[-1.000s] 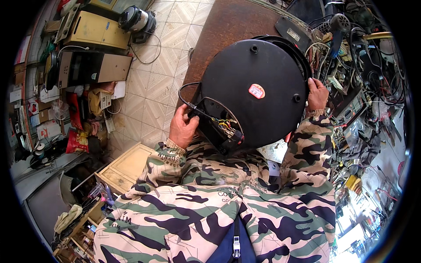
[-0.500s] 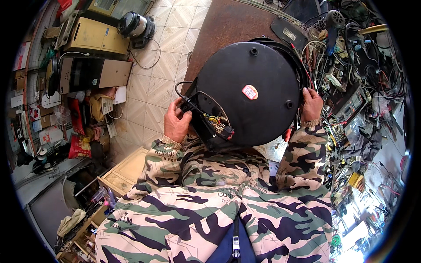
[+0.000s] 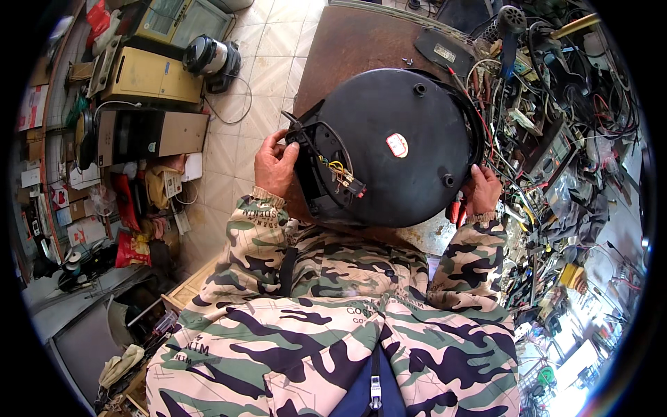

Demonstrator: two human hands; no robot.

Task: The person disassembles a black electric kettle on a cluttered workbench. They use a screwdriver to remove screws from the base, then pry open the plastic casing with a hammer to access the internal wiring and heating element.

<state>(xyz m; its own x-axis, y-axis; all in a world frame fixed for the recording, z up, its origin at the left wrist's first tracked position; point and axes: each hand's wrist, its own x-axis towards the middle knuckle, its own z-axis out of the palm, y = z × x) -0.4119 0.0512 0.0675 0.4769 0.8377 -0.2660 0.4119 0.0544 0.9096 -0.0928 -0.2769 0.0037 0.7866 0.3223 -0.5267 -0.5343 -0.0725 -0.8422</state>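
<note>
A round black appliance housing [image 3: 375, 132] lies upside down before me, with stubby feet and a small red-and-white label on its disc-shaped base. At its left edge, my left hand [image 3: 275, 165] is closed on the black side section, thumb on top near a loop of black cord [image 3: 300, 128]. Yellow and other coloured wires [image 3: 336, 168] come out of an opening there and end at a small dark connector [image 3: 356, 187]. My right hand [image 3: 481, 189] pinches the right rim with bent fingers. A red-handled tool [image 3: 456, 211] lies beside that hand, partly hidden. The housing's underside is hidden.
Under the housing is a brown, worn tabletop [image 3: 347, 42] with small screws [image 3: 408, 62] and a flat dark plate [image 3: 445, 50]. Tangled cables and parts [image 3: 549, 139] crowd the right side. Left stand a yellow cabinet [image 3: 149, 74] and a vacuum-like machine [image 3: 212, 61] on the tiled floor.
The disc-shaped base has turned slightly clockwise, showing more of the black shell at the left. My right hand has moved down and left along the rim; my left hand has shifted slightly up and left.
</note>
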